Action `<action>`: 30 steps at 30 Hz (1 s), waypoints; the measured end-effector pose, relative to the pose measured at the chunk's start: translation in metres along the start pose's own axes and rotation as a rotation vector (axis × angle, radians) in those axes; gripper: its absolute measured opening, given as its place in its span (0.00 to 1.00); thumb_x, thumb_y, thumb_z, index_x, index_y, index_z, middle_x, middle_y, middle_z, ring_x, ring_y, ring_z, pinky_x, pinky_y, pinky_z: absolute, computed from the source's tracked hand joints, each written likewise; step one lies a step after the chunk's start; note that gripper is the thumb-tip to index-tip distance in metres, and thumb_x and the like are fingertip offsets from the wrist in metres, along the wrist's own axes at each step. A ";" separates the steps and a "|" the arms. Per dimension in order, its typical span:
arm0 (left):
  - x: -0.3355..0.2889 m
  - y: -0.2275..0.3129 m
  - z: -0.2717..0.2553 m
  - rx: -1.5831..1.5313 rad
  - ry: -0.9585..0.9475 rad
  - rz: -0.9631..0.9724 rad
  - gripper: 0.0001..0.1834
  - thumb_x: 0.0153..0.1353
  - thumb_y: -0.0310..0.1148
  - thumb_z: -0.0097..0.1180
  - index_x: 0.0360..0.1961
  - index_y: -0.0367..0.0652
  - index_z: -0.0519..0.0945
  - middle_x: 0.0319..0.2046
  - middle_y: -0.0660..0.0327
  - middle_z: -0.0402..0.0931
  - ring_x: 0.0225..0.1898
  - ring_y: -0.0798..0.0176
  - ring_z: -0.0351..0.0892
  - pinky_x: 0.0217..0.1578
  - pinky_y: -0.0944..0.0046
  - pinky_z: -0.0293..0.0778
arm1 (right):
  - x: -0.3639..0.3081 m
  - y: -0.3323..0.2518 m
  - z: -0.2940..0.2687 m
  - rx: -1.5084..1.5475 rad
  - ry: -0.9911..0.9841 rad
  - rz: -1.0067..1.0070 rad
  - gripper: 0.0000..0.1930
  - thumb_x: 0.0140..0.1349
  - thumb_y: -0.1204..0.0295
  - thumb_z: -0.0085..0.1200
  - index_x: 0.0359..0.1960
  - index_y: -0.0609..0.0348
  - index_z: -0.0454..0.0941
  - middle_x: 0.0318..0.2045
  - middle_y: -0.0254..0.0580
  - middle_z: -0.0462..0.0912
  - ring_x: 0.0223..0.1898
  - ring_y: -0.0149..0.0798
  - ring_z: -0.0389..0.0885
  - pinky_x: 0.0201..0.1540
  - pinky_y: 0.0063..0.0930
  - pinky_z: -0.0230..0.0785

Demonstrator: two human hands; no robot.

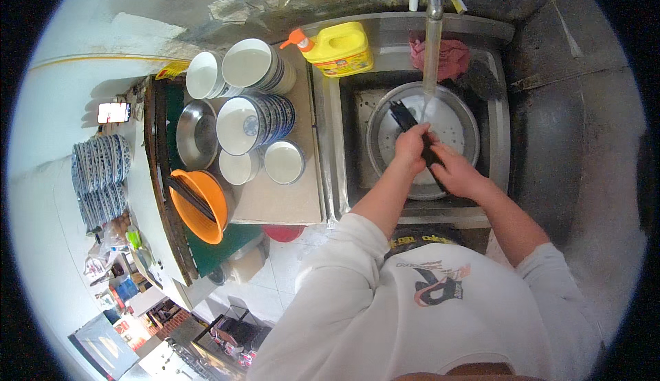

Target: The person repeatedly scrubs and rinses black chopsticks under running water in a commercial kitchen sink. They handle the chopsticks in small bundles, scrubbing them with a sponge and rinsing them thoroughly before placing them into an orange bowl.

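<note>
Both hands are closed around a bundle of black chopsticks (402,115), held at a slant over a round metal basin (471,114) in the sink. My left hand (410,144) grips the bundle near its upper middle. Lower down, my right hand (455,171) wraps around the same bundle. From the tap (434,3) a yellowish tube (432,54) hangs down, and water runs from it into the basin beside the chopsticks' upper ends. Pale water or a light bottom with dark spots shows inside the basin; which of the two, I cannot tell.
Left of the sink (333,127) stand stacked bowls (239,127), a steel bowl (197,133) and an orange basket (218,206) holding more black chopsticks (191,197). A yellow pump bottle (342,51) sits at the sink's back left corner. Behind the basin lies a pink cloth (450,58).
</note>
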State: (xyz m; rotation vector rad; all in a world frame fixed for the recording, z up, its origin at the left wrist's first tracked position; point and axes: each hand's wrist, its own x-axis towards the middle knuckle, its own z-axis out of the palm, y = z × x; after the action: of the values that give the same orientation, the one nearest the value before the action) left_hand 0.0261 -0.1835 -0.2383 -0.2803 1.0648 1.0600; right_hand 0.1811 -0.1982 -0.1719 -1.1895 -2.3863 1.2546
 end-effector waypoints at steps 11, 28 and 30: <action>-0.017 -0.011 0.030 0.002 -0.116 0.153 0.08 0.61 0.32 0.55 0.36 0.40 0.74 0.28 0.55 0.76 0.33 0.54 0.77 0.38 0.53 0.76 | -0.012 0.040 0.032 1.568 0.559 0.941 0.15 0.71 0.60 0.45 0.48 0.59 0.72 0.43 0.45 0.77 0.43 0.43 0.78 0.40 0.42 0.76; -0.037 0.006 0.032 -0.012 -0.256 0.303 0.06 0.61 0.30 0.55 0.36 0.40 0.73 0.30 0.55 0.78 0.33 0.55 0.78 0.41 0.54 0.75 | -0.035 0.053 0.024 1.326 0.317 0.928 0.17 0.70 0.54 0.45 0.41 0.56 0.73 0.29 0.40 0.78 0.22 0.36 0.76 0.20 0.29 0.65; -0.035 0.004 0.029 -0.073 -0.219 0.240 0.06 0.61 0.30 0.54 0.36 0.40 0.73 0.30 0.54 0.78 0.33 0.54 0.78 0.41 0.53 0.75 | -0.037 0.050 0.024 1.466 0.306 0.902 0.18 0.70 0.53 0.45 0.43 0.55 0.74 0.31 0.41 0.79 0.26 0.37 0.77 0.23 0.31 0.66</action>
State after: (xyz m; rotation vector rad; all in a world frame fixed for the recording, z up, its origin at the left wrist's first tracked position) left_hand 0.0373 -0.1826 -0.1936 -0.0922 0.8783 1.3144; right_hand 0.2213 -0.2237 -0.2180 -1.5456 -0.1971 2.0972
